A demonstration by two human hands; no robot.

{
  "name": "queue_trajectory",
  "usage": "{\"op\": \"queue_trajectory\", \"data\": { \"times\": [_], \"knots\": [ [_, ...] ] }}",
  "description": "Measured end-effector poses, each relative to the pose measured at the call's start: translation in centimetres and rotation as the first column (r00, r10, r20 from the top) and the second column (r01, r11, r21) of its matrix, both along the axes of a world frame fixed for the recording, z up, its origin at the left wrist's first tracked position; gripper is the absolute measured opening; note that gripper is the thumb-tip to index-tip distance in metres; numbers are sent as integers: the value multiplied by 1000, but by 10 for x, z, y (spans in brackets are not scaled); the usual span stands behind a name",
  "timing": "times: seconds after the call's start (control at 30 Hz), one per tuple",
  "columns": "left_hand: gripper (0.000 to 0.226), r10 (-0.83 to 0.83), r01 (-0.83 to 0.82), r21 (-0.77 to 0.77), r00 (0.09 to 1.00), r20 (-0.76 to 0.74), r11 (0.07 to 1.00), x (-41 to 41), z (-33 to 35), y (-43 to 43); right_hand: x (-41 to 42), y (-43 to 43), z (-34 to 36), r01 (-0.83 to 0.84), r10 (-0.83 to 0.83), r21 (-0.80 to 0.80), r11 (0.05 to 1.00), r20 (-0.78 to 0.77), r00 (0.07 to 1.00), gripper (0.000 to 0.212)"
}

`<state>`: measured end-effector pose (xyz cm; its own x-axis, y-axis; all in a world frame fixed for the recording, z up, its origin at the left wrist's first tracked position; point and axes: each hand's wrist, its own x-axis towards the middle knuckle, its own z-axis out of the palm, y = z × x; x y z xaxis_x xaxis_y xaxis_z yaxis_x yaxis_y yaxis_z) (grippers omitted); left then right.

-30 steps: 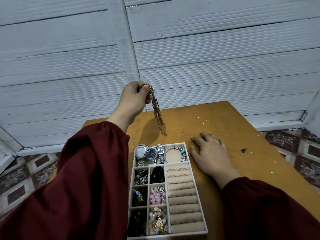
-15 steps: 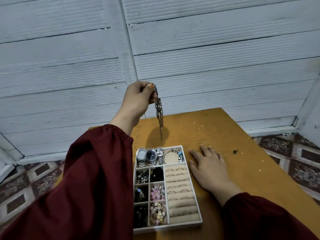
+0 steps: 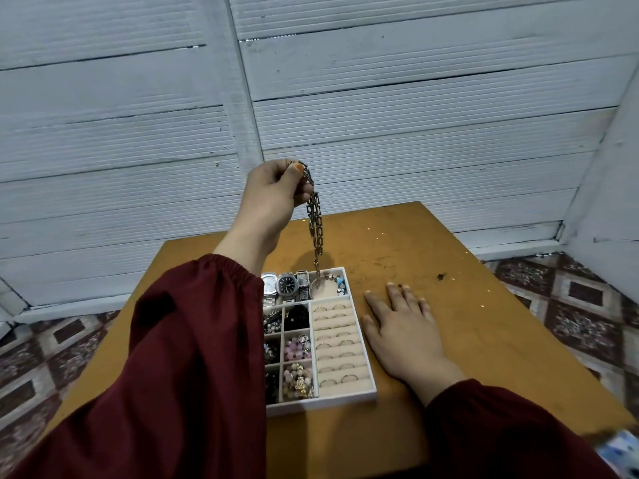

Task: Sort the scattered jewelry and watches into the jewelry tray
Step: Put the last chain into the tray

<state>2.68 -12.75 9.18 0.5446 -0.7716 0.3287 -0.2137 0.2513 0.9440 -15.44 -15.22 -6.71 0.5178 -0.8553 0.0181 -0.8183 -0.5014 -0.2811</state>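
I can read no text, label, brand or number anywhere in my view. The dials of the watches [image 3: 287,285] in the jewelry tray [image 3: 321,404] are too small for me to make out any marking.

Looks like a plain home corner: white ribbed wall panels [image 3: 415,98], patterned maroon floor tiles [image 3: 570,305], a scuffed ochre wooden worktop [image 3: 449,264].

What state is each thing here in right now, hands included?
left hand: raised, pinching the chain by its top.
chain: dangling, lower end over the tray's far row.
right hand: flat on the table, beside the tray.
tray: uncovered, compartments mostly filled.
watches: lying side by side, far-left compartment.
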Motion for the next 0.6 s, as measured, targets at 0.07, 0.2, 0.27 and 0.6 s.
{"op": "queue_trajectory", "data": {
  "times": [0.07,0.2,0.27,0.6],
  "knots": [
    [16,4,-4,10,1000,-1,1000,-2,-6,2,0,1,0,-2,2,-2,1000,2,1000,54],
    [18,8,-6,39,999,-39,999,-8,-20,3,-1,1,1,-2,2,1,1000,-4,1000,54],
    [19,9,-6,47,998,-69,999,-11,-28,3,-1,1,1,-1,1,4,1000,-1,1000,54],
    [18,14,-5,136,998,-67,991,-14,-57,3,-1,1,1,6,-6,-8,1000,5,1000,54]
  ]
}}
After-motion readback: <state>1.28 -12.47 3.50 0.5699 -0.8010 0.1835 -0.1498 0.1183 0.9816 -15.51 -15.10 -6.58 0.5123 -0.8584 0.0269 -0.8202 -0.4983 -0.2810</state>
